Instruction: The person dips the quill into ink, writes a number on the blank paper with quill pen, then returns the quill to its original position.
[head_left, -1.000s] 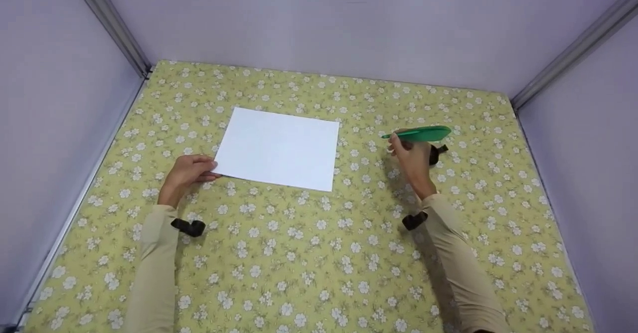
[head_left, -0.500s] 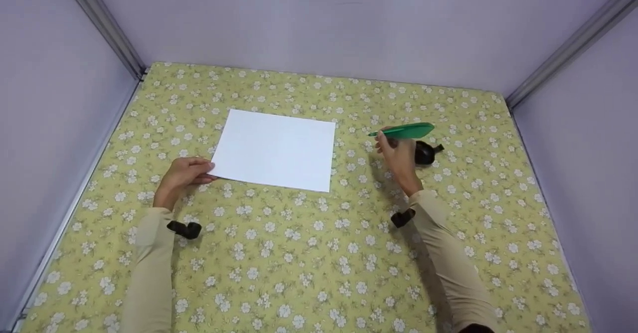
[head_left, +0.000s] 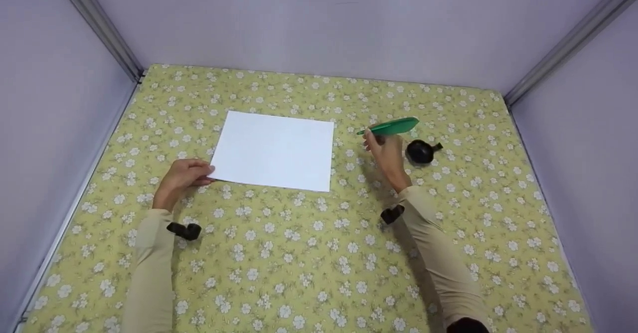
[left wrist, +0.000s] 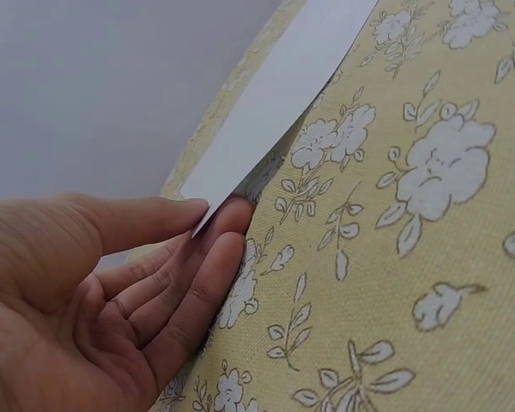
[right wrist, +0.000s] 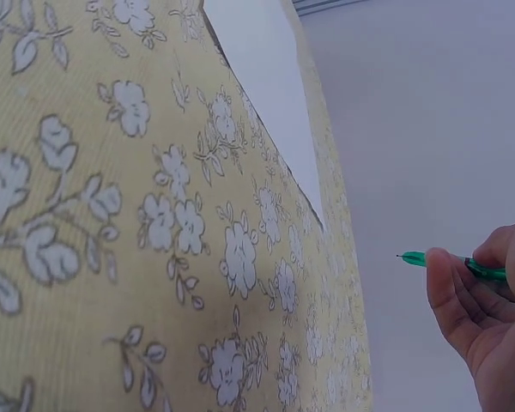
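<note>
Left hand: the left hand (head_left: 183, 175) lies low on the tablecloth at the near left corner of the white paper sheet (head_left: 275, 150), fingers nearly straight; in the left wrist view the thumb sits over the corner and the fingers (left wrist: 184, 292) under it, the corner lifted slightly off the cloth
Right hand: the right hand (head_left: 381, 147) is raised just right of the sheet, forearm angled in from the lower right, fingers curled round a green feather-shaped pen (head_left: 390, 126)
Pen: held almost level, its tip pointing left toward the sheet and its broad feather end to the right, clear of the paper
Sheet: flat on the middle of the yellow flowered tablecloth (head_left: 309, 253), between the two hands
Hard to make out: the right wrist view shows only the thin tip end of the pen (right wrist: 453, 261) past the fingers, the feather end cut off; the wrist cameras show as small black blocks on the beige sleeves
Around: a small black inkpot-like holder (head_left: 420, 151) stands on the cloth just right of the right hand; plain lilac walls close the table in on three sides
</note>
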{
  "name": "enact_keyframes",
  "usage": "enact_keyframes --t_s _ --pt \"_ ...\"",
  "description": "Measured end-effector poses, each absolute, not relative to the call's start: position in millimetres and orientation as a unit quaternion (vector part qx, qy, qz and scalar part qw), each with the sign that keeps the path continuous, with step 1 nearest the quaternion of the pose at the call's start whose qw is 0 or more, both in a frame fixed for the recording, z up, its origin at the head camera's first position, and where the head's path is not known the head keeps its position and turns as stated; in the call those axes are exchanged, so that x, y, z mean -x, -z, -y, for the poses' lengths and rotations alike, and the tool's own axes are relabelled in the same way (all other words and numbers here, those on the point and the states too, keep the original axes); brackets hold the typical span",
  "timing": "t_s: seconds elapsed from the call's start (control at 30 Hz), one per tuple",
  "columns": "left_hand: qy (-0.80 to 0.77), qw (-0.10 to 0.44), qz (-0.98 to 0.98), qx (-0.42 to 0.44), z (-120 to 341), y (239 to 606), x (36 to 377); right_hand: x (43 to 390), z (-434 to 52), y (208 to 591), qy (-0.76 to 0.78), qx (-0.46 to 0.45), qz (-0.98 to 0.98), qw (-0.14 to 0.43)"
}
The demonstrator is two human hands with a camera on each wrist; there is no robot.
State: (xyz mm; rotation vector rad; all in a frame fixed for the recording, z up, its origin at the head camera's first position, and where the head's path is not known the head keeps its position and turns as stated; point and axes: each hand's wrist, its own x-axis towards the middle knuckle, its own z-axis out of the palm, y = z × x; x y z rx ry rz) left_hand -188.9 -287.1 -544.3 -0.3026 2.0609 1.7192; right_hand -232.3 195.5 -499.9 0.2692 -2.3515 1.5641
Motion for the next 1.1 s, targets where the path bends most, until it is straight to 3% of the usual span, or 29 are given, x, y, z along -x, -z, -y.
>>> enact_keyframes --t_s 0.33,0.5,1.1 --pt "-0.604 0.226 -0.758 0.100 283 522 186 242 -182 505 -0.574 -0.113 0.801 0.125" --pt "-0.603 0.215 -0.761 0.101 283 535 189 257 -184 528 -0.571 -0.126 0.804 0.108" --pt "-0.572 0.208 -0.785 0.111 280 543 192 265 -162 525 -0.571 -0.119 0.809 0.067"
